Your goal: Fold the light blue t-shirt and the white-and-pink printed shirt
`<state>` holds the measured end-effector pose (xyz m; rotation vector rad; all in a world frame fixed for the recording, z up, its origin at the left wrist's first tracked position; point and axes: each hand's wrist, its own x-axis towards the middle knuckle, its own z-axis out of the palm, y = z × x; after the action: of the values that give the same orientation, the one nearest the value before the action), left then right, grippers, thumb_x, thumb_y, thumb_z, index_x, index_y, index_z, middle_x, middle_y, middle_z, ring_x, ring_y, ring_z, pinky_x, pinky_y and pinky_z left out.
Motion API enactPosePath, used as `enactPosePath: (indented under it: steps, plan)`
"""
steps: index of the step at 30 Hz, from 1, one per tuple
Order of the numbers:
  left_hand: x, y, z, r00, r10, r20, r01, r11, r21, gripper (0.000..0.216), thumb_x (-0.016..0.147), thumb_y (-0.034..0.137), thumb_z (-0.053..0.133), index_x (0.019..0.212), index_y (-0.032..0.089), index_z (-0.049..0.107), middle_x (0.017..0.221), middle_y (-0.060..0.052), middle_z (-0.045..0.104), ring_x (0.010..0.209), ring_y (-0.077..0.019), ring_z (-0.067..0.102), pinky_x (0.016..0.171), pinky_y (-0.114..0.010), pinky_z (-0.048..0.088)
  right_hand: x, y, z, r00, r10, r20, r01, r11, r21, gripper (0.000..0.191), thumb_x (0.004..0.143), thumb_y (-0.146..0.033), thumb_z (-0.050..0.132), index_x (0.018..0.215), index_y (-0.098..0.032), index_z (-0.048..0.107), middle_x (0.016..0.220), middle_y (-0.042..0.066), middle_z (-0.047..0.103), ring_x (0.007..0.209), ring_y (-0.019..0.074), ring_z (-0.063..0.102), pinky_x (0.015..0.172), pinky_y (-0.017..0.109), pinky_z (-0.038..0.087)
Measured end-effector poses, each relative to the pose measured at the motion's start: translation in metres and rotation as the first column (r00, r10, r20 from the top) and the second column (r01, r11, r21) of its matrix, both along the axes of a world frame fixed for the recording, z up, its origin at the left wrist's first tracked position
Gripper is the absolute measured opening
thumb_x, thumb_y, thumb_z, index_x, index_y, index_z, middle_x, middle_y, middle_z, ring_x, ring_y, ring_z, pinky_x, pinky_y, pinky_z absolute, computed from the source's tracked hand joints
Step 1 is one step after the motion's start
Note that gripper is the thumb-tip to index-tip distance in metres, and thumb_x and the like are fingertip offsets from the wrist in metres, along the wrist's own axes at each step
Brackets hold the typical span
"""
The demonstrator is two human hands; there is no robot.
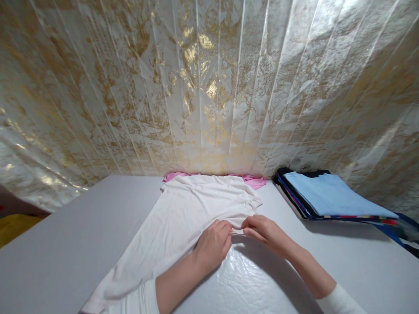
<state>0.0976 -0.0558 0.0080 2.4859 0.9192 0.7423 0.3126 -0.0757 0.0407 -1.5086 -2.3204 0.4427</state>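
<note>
A white shirt lies spread over the table, its far end at the back edge and its near left part reaching the bottom of the view. My left hand is closed on the shirt's right edge near the middle. Close beside it, my right hand pinches the same edge, and a short stretch of cloth is lifted between the two. Some fingertips are hidden by the hands and the folds. Pink cloth shows from under the shirt's far end on both sides.
On the right stands a stack of folded clothes with a light blue garment on top; dark straps hang off its right end. A gold-and-silver patterned sheet rises behind the white table. Something yellow is at the left edge.
</note>
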Motion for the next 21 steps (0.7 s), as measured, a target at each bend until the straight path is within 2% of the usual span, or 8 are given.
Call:
enactPosePath:
  steps: [3,5,8,10,12,15,18,21]
  plan:
    - [0.000,0.002,0.000,1.000,0.015,0.026,-0.015,1.000,-0.013,0.020,0.092,0.011,0.043,0.097,0.017,0.062,0.102,-0.005,0.066,0.099,-0.0202,0.058,0.091,-0.033,0.045,-0.009,-0.007,0.008,0.988,0.112,0.107,-0.122,0.989,0.085,0.028,0.085,-0.043,0.063,0.102,-0.020,0.062,0.093,0.006,0.063,0.086,0.0217,0.055,0.078,0.032,0.039]
    - [0.000,0.003,0.001,0.999,0.027,0.040,-0.026,0.999,-0.026,0.021,0.093,0.012,0.042,0.097,0.017,0.063,0.102,-0.005,0.067,0.099,-0.0198,0.058,0.092,-0.033,0.045,-0.016,-0.009,0.006,0.979,0.112,0.171,-0.134,0.983,0.128,0.031,0.081,-0.033,0.067,0.109,-0.021,0.061,0.099,0.007,0.062,0.090,0.0231,0.054,0.080,0.034,0.039]
    - [-0.001,0.004,0.001,0.998,0.042,0.056,-0.039,0.998,-0.051,0.023,0.095,0.014,0.041,0.096,0.018,0.064,0.100,-0.005,0.068,0.097,-0.0190,0.060,0.091,-0.032,0.045,-0.025,-0.009,-0.002,0.974,0.047,0.221,-0.092,0.976,0.196,0.030,0.082,-0.013,0.057,0.110,-0.022,0.061,0.101,0.007,0.062,0.092,0.0228,0.054,0.083,0.034,0.038]
    - [-0.001,0.004,0.002,0.997,0.041,0.062,-0.036,0.997,-0.067,0.025,0.096,0.015,0.039,0.095,0.018,0.064,0.098,-0.004,0.069,0.095,-0.0184,0.060,0.090,-0.031,0.046,-0.027,-0.008,-0.006,0.974,0.020,0.227,-0.070,0.975,0.213,0.031,0.084,-0.006,0.048,0.107,-0.021,0.063,0.099,0.007,0.064,0.091,0.0223,0.056,0.083,0.034,0.039]
    - [-0.001,0.001,0.004,0.998,0.025,0.065,-0.020,0.997,-0.080,0.024,0.095,0.017,0.040,0.093,0.019,0.064,0.097,-0.003,0.069,0.095,-0.0182,0.061,0.090,-0.030,0.046,-0.025,-0.008,-0.005,0.980,0.028,0.198,-0.065,0.981,0.183,0.034,0.085,-0.004,0.042,0.106,-0.021,0.063,0.098,0.007,0.066,0.092,0.0218,0.058,0.082,0.033,0.040]
    - [-0.006,-0.008,0.008,0.999,-0.016,0.035,0.019,0.996,-0.093,0.020,0.084,0.016,0.054,0.101,0.019,0.064,0.107,-0.004,0.068,0.102,-0.0204,0.059,0.095,-0.032,0.044,-0.018,-0.012,0.005,0.994,0.079,0.079,-0.083,0.995,0.048,0.037,0.086,-0.004,0.038,0.108,-0.023,0.061,0.102,0.005,0.069,0.094,0.0191,0.063,0.080,0.028,0.043]
    - [-0.021,-0.023,0.013,0.997,-0.057,-0.061,0.049,0.992,-0.115,0.055,0.067,0.002,0.051,0.120,0.019,0.057,0.122,-0.005,0.062,0.113,-0.0219,0.054,0.101,-0.032,0.040,-0.009,-0.018,0.019,0.998,0.054,0.041,-0.051,0.997,-0.064,0.031,0.092,-0.014,0.036,0.110,-0.024,0.058,0.095,0.004,0.071,0.087,0.0189,0.067,0.073,0.026,0.044]
    - [-0.047,-0.035,0.015,0.990,-0.031,-0.136,0.008,0.986,-0.166,0.070,0.058,-0.003,0.043,0.122,0.022,0.057,0.121,-0.003,0.063,0.114,-0.0187,0.055,0.100,-0.028,0.039,-0.003,-0.022,0.031,0.995,0.010,0.100,-0.002,0.996,-0.085,0.027,0.097,-0.025,0.032,0.100,-0.022,0.058,0.081,0.005,0.068,0.075,0.0196,0.065,0.066,0.026,0.042]
